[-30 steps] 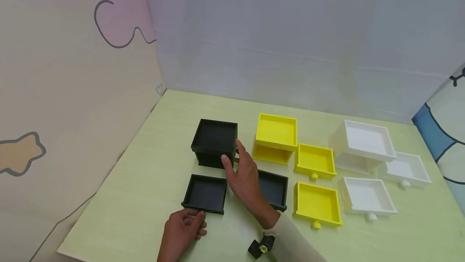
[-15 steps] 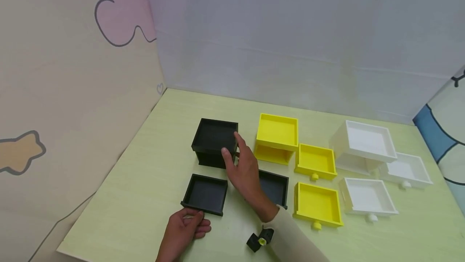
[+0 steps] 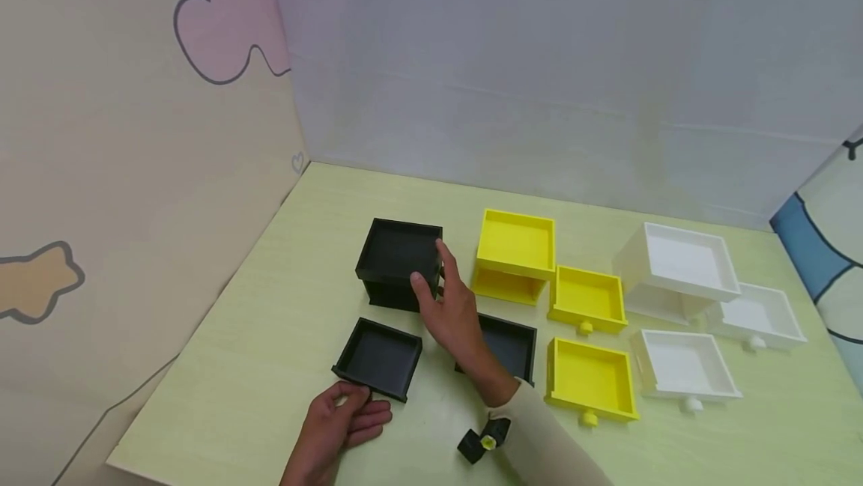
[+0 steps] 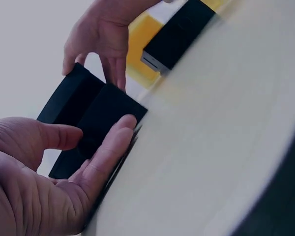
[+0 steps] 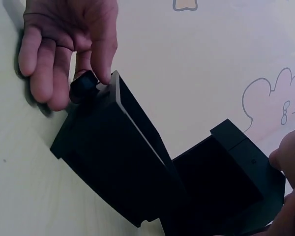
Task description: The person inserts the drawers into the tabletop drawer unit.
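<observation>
My left hand (image 3: pixel 335 417) pinches the knob (image 5: pixel 83 87) of a shallow black drawer (image 3: pixel 379 359). In the right wrist view the drawer is tilted before the black cabinet's open front. My right hand (image 3: pixel 453 317) rests at the right side of the black cabinet (image 3: pixel 401 250), its thumb by the front and its index finger extended along the side; the other fingers are partly hidden. Under my right forearm lies a second black drawer (image 3: pixel 510 350), partly covered in the head view.
Right of the black set stand a yellow cabinet (image 3: pixel 516 243) and two yellow drawers (image 3: pixel 588 297). Farther right are a white cabinet (image 3: pixel 691 261) and two white drawers (image 3: pixel 686 362). Walls bound the table (image 3: pixel 270 336) at the left and back.
The black drawer has turned slightly, its left side shifting up and its front right corner down, with my left hand still at its knob. My right hand's thumb and index finger have shifted slightly.
</observation>
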A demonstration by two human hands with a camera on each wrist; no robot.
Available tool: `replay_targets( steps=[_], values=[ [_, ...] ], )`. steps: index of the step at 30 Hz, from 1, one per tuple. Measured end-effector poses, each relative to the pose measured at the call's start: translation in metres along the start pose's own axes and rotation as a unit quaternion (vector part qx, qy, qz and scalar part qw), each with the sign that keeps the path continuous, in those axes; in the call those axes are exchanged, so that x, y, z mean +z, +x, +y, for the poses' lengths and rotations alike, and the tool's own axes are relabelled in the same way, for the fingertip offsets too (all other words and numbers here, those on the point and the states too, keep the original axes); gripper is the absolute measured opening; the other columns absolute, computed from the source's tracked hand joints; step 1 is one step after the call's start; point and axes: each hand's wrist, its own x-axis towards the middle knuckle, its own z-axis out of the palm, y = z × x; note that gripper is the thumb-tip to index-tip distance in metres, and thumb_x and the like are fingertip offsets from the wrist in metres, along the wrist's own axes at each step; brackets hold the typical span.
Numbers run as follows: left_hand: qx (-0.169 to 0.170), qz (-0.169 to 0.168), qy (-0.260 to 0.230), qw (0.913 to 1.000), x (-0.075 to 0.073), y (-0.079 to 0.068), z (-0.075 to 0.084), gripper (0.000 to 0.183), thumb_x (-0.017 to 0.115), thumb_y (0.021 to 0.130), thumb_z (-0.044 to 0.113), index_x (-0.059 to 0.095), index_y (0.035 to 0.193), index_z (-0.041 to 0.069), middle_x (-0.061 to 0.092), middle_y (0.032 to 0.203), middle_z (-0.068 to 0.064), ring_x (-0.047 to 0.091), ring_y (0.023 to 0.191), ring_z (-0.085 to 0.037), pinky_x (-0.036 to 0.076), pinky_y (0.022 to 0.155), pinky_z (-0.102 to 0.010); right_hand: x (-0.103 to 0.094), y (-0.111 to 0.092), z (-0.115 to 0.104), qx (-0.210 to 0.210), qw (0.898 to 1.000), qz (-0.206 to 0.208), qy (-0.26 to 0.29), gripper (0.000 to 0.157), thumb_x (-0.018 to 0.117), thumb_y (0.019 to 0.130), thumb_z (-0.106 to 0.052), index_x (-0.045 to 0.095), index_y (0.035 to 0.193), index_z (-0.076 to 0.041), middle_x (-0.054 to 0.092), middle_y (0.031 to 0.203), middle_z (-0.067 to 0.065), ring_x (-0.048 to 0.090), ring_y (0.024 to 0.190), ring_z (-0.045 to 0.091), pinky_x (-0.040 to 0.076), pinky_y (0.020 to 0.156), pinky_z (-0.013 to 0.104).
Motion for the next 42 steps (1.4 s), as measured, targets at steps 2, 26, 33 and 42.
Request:
replay_targets(
  steps=[2, 26, 33, 42],
  values=[
    [0.005, 0.001, 0.012, 0.9999, 0.0, 0.0, -0.001, 0.023, 0.062, 0.098, 0.017, 0.053, 0.106, -0.003, 0.073, 0.098, -0.022, 0.073, 0.089, -0.029, 0.058, 0.076, -0.04, 0.0, 0.0, 0.0, 0.011, 1.0, -0.013, 0.005, 0.067, 0.054, 0.102, -0.037, 0.021, 0.159, -0.025, 0.031, 0.16, 0.009, 0.044, 0.136, 0.039, 0.045, 0.1, 0.054],
    [0.035, 0.043, 0.003, 0.9984, 0.004, 0.006, 0.002, 0.011, 0.067, 0.091, 0.007, 0.064, 0.091, -0.004, 0.073, 0.094, -0.022, 0.074, 0.086, -0.03, 0.057, 0.077, -0.04, 0.001, 0.001, -0.001, 0.024, 0.999, -0.023, 0.007, 0.067, 0.051, 0.103, -0.04, 0.018, 0.16, -0.027, 0.031, 0.16, 0.009, 0.044, 0.135, 0.038, 0.044, 0.099, 0.057],
    [0.036, 0.054, 0.001, 0.9979, 0.008, 0.009, 0.003, 0.008, 0.066, 0.091, 0.005, 0.064, 0.089, -0.003, 0.073, 0.093, -0.023, 0.074, 0.085, -0.031, 0.057, 0.077, -0.04, 0.0, 0.0, 0.0, 0.021, 1.0, -0.023, 0.003, 0.067, 0.05, 0.103, -0.041, 0.018, 0.16, -0.026, 0.033, 0.159, 0.012, 0.048, 0.131, 0.041, 0.044, 0.096, 0.059],
    [0.033, 0.053, 0.002, 0.998, 0.011, 0.012, 0.005, 0.008, 0.066, 0.091, 0.005, 0.064, 0.088, -0.002, 0.073, 0.093, -0.022, 0.074, 0.085, -0.03, 0.058, 0.076, -0.04, -0.001, 0.0, 0.0, 0.02, 1.0, -0.021, 0.002, 0.067, 0.051, 0.103, -0.04, 0.018, 0.16, -0.026, 0.032, 0.159, 0.01, 0.048, 0.131, 0.04, 0.045, 0.097, 0.058]
  ],
)
